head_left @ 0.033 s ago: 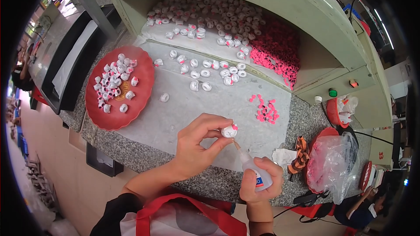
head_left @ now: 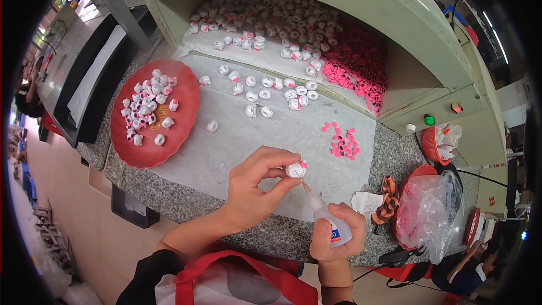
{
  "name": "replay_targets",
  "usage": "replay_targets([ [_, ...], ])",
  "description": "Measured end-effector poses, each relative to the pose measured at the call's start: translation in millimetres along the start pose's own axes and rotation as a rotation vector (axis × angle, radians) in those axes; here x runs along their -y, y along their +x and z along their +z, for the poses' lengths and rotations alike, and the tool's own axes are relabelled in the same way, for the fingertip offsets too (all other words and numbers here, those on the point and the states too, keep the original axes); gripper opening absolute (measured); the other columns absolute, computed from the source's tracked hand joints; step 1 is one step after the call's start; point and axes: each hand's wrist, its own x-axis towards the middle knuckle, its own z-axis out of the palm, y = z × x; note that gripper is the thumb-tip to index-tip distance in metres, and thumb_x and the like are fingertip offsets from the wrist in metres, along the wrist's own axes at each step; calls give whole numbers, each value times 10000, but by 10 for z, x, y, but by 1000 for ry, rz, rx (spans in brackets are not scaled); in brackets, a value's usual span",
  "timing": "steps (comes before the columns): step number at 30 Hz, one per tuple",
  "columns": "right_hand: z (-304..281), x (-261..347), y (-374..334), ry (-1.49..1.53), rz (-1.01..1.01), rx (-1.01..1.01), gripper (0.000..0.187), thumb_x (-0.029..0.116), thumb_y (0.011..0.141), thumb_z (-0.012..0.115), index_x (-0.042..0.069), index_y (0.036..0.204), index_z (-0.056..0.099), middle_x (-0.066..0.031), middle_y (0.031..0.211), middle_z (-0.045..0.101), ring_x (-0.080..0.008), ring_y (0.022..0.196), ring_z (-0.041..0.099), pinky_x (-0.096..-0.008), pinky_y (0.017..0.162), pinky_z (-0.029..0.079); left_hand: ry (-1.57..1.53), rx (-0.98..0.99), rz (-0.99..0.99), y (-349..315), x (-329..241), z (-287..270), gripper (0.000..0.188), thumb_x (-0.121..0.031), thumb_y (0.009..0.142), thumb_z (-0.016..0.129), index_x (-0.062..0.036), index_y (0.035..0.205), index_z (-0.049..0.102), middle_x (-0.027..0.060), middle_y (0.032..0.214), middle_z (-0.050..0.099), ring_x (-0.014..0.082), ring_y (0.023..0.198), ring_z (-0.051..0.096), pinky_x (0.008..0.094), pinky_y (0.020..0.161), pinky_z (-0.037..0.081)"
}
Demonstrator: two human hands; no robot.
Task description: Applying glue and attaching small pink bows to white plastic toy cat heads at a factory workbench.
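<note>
Between the thumb and fingertips of my left hand (head_left: 254, 183) is a small white rounded piece (head_left: 295, 170) with a pink spot on its upper right. My right hand (head_left: 340, 234) is wrapped round a translucent squeeze bottle (head_left: 323, 214) with a thin nozzle, which looks like a glue bottle. The nozzle tip points up and left, at the lower edge of the white piece; whether it touches, I cannot tell. Beyond my hands, several similar white pieces (head_left: 266, 95) lie on the paper sheet (head_left: 226, 152). Small pink pieces (head_left: 344, 144) are scattered to the right.
A red scalloped plate (head_left: 183, 147) with white pieces stands at the left. Behind, a pale green cabinet (head_left: 418, 51) shelters heaps of white pieces (head_left: 282, 11) and pink pieces (head_left: 361, 62). At the right lie a patterned cloth bundle (head_left: 387, 200), a clear plastic bag (head_left: 435, 209) and a red basket (head_left: 430, 144).
</note>
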Motion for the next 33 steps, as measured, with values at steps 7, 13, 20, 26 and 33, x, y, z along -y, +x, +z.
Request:
replay_targets([
  [7, 18, -47, 119, -23, -207, -2, 288, 24, 651, 613, -25, 914, 506, -89, 647, 562, -133, 406, 464, -238, 364, 361, 32, 0, 20, -5, 18, 0, 312, 130, 692, 591, 38, 985, 538, 156, 988, 528, 201, 894, 573, 267, 744, 531],
  [13, 18, -48, 87, -9, -181, -1, 290, 16, 638, 608, -21, 908, 510, -81, 633, 554, -131, 394, 453, -238, 360, 356, 40, -4, 27, -7, 8, 0, 318, 135, 686, 592, 40, 985, 538, 157, 982, 528, 200, 888, 574, 263, 739, 531],
  [20, -2, -40, 20, -2, -25, -5, 232, 88, 714, 567, -36, 896, 494, -95, 648, 517, -101, 528, 462, -207, 493, 385, 48, -7, 41, -3, 17, 8, 311, 126, 687, 602, 45, 981, 540, 158, 978, 527, 199, 881, 577, 261, 731, 532],
  [26, 14, -41, 104, -16, -194, 9, 295, 12, 639, 615, -25, 913, 512, -85, 646, 566, -137, 394, 455, -238, 361, 357, 68, -8, 50, -5, 16, 6, 313, 119, 679, 610, 29, 974, 558, 150, 966, 535, 186, 868, 574, 251, 718, 530],
  [33, -5, 2, 146, -25, -226, 27, 281, 1, 637, 607, -30, 901, 517, -90, 651, 580, -142, 406, 471, -236, 370, 371, 86, -7, 58, 3, -4, 2, 330, 128, 673, 603, 19, 983, 563, 140, 969, 537, 174, 855, 573, 247, 710, 521],
])
